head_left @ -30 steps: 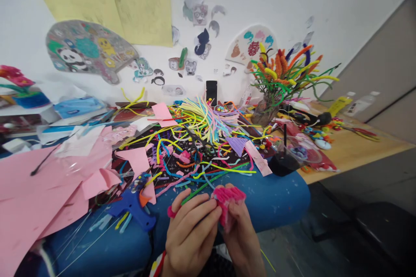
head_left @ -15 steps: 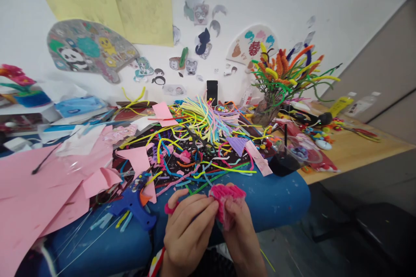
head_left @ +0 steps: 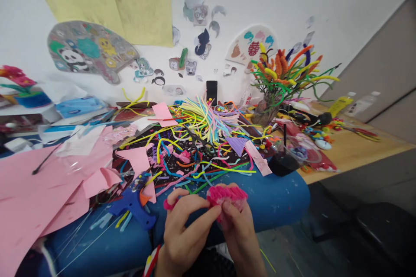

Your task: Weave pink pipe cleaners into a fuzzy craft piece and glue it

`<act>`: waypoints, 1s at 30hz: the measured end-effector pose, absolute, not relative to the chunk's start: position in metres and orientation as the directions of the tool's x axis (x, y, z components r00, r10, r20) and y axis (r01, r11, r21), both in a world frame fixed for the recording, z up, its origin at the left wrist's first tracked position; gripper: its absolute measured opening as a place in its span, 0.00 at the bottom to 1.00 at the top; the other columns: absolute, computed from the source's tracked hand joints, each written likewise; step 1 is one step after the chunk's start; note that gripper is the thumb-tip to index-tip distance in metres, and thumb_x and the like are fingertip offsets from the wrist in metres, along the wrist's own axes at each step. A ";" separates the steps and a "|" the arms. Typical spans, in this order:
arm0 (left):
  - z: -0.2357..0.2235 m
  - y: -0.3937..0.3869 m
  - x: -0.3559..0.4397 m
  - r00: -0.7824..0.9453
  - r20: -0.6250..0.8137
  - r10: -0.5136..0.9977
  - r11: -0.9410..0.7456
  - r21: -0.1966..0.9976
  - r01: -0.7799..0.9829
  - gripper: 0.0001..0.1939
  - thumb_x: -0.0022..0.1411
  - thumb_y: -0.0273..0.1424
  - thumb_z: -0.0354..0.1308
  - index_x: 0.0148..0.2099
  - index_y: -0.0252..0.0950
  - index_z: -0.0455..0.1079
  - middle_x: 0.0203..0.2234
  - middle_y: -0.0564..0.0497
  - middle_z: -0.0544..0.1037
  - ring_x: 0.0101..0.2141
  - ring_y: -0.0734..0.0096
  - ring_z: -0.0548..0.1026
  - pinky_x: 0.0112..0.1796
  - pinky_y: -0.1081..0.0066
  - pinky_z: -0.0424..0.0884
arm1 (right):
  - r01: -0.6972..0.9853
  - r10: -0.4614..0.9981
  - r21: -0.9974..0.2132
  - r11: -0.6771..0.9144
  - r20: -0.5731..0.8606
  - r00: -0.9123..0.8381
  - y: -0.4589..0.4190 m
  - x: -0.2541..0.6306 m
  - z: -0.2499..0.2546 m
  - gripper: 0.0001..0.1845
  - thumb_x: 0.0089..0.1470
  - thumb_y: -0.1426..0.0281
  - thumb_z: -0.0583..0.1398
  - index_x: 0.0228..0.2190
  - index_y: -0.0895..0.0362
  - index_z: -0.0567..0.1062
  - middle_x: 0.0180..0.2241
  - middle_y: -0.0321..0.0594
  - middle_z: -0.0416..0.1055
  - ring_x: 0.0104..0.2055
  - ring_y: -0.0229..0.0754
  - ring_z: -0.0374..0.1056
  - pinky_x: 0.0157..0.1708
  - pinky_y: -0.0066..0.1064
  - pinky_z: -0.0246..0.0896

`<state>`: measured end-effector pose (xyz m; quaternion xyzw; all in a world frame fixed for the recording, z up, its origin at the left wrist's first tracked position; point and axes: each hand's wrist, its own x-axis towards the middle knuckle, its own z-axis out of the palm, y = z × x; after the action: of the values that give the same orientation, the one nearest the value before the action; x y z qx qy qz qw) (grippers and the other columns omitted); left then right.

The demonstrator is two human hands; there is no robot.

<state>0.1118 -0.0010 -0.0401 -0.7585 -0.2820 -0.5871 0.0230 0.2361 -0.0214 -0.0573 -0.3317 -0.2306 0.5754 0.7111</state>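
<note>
A bright pink fuzzy piece made of pipe cleaners (head_left: pixel 229 194) is held in front of me, just off the near edge of the blue-covered table. My right hand (head_left: pixel 238 229) grips its right side, thumb pressed on the paler near face. My left hand (head_left: pixel 188 229) is closed, its fingertips at the piece's left edge. Another pink pipe-cleaner end (head_left: pixel 169 204) pokes out by the raised fingers of my left hand; how it is held is hidden. To the left, a blue hot glue gun (head_left: pixel 134 205) lies on the table.
Pipe cleaners (head_left: pixel 208 117) in many colours heap across the table. Pink sheets (head_left: pixel 39 181) cover the left side. A dark cup with a straw (head_left: pixel 284 162) stands near the right end, and a vase of pipe-cleaner flowers (head_left: pixel 266 110) behind it. A phone (head_left: pixel 212 91) leans on the wall.
The pink piece has turned in my fingers, so its ridged top lies wider and flatter. My left fingers have shifted lower along its edge.
</note>
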 end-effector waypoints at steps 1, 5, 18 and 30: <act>-0.041 -0.001 0.111 0.163 0.900 0.403 -0.840 0.293 0.456 0.11 0.65 0.18 0.56 0.41 0.36 0.77 0.32 0.51 0.76 0.33 0.72 0.75 0.44 0.63 0.67 | -0.670 0.972 -0.733 0.113 -0.059 0.228 -0.021 0.236 -0.058 0.17 0.44 0.65 0.72 0.36 0.53 0.76 0.33 0.34 0.76 0.35 0.36 0.71 0.37 0.25 0.69; -0.042 0.000 0.111 0.182 0.895 0.408 -0.842 0.291 0.455 0.10 0.65 0.19 0.56 0.41 0.36 0.76 0.32 0.51 0.75 0.33 0.73 0.74 0.42 0.64 0.69 | -0.695 0.975 -0.710 0.112 -0.056 0.213 -0.021 0.235 -0.059 0.16 0.45 0.67 0.72 0.37 0.52 0.76 0.34 0.33 0.76 0.35 0.36 0.71 0.36 0.24 0.69; -0.052 -0.002 0.116 0.123 0.930 0.347 -0.874 0.273 0.403 0.11 0.65 0.20 0.56 0.44 0.35 0.77 0.37 0.48 0.80 0.41 0.67 0.78 0.43 0.66 0.77 | -0.727 0.976 -0.673 0.137 -0.034 0.215 -0.025 0.234 -0.056 0.16 0.45 0.68 0.72 0.37 0.52 0.76 0.33 0.33 0.75 0.33 0.35 0.70 0.35 0.24 0.69; -0.056 -0.001 0.118 0.118 0.919 0.376 -0.875 0.310 0.371 0.12 0.64 0.17 0.56 0.45 0.33 0.76 0.38 0.48 0.78 0.42 0.69 0.77 0.46 0.68 0.75 | -0.752 0.965 -0.652 0.099 -0.120 0.231 -0.022 0.234 -0.060 0.18 0.41 0.67 0.73 0.36 0.51 0.78 0.32 0.33 0.77 0.34 0.36 0.73 0.37 0.26 0.70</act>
<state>0.1184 -0.0010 -0.0564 -0.7476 -0.2498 -0.6154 -0.0021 0.2335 -0.0224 -0.0595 -0.3098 -0.1724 0.5956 0.7208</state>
